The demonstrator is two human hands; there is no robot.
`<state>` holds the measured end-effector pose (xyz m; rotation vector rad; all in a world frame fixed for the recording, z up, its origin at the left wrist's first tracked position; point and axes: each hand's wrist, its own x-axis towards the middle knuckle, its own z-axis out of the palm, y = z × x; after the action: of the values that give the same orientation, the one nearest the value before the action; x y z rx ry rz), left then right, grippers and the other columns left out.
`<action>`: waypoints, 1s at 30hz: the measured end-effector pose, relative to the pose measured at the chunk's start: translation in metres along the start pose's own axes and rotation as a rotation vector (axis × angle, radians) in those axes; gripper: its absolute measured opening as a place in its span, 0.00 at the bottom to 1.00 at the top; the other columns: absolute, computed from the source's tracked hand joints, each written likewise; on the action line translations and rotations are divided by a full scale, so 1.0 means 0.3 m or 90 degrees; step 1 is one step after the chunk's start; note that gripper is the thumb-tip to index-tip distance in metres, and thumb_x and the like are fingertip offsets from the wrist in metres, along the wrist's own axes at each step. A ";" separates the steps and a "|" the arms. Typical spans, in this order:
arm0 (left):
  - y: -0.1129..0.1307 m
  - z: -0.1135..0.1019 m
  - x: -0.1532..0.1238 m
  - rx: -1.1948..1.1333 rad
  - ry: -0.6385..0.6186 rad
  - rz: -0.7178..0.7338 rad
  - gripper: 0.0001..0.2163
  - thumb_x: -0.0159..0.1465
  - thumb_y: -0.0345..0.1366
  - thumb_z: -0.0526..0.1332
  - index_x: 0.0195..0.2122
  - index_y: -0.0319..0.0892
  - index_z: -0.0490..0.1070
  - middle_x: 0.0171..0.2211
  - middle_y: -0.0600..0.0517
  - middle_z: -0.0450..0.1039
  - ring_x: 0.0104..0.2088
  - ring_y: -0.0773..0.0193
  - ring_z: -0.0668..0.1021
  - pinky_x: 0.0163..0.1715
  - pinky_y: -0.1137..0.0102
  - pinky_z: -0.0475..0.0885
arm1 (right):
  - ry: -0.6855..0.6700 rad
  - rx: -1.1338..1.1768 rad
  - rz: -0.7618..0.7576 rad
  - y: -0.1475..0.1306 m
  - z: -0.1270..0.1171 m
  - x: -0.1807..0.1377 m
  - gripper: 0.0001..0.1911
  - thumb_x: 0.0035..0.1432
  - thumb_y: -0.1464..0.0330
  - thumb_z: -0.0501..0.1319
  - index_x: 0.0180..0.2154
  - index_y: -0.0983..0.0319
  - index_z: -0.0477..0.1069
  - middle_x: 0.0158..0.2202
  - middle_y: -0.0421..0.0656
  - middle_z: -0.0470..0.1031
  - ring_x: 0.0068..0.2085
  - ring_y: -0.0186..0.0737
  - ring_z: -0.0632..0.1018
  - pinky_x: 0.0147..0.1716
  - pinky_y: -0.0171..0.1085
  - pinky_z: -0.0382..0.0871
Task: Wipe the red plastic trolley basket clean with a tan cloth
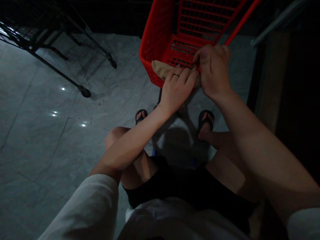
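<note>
From where I'm standing, the person is sitting with knees apart and both arms reaching forward to a red basket point(156, 36). The left hand point(178, 83) is grasping a tan cloth point(161, 69) at the basket's near edge — the fingers, one wearing a ring point(176, 75), are lying close together and bending over the cloth, while the thumb is staying out of sight. The cloth is lying along that near edge, its left end poking out near the near left corner. The right hand point(215, 70) is hovering around the near right corner with its fingers curling inward, just beside the cloth's other end — whether it is pinching the cloth or the rim, I cannot tell. Below, two dark sandals point(206, 120) are resting on the tiled floor point(45, 140), well apart. Over to the left, a dark wheeled frame point(53, 68) is standing in the dimness.
</note>
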<state>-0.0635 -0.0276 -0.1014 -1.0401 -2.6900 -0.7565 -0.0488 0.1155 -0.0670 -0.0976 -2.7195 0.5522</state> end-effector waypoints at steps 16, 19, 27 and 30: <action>-0.494 -0.171 0.016 -0.067 0.038 0.005 0.18 0.69 0.49 0.58 0.59 0.66 0.77 0.67 0.59 0.76 0.77 0.55 0.62 0.82 0.52 0.43 | -0.200 -0.052 -0.151 0.096 -0.054 0.002 0.26 0.72 0.52 0.44 0.36 0.46 0.80 0.43 0.50 0.84 0.55 0.57 0.72 0.66 0.59 0.50; -0.559 -0.146 0.003 -0.125 0.105 0.025 0.20 0.70 0.50 0.56 0.60 0.63 0.77 0.75 0.63 0.66 0.80 0.60 0.56 0.81 0.50 0.48 | -0.205 -0.015 -0.155 0.104 -0.052 -0.005 0.26 0.69 0.45 0.47 0.38 0.45 0.81 0.45 0.51 0.84 0.57 0.60 0.71 0.66 0.61 0.47; -0.414 0.131 -0.001 -0.202 0.411 -0.175 0.27 0.79 0.47 0.39 0.78 0.55 0.51 0.81 0.60 0.53 0.81 0.76 0.46 0.81 0.61 0.45 | -0.157 -0.061 -0.177 0.072 -0.046 -0.043 0.24 0.72 0.47 0.54 0.48 0.50 0.84 0.55 0.49 0.85 0.61 0.60 0.71 0.66 0.60 0.49; -0.346 0.171 0.028 -0.175 0.373 -0.240 0.28 0.80 0.39 0.41 0.81 0.55 0.46 0.80 0.63 0.54 0.81 0.78 0.35 0.83 0.59 0.39 | -0.121 -0.089 -0.205 0.085 -0.047 -0.053 0.26 0.73 0.49 0.55 0.51 0.55 0.86 0.54 0.50 0.86 0.59 0.58 0.73 0.65 0.59 0.51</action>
<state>-0.1372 -0.0620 -0.1842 -0.2636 -2.3126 -1.2873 -0.0290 0.1420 -0.0702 0.3693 -2.8706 0.2908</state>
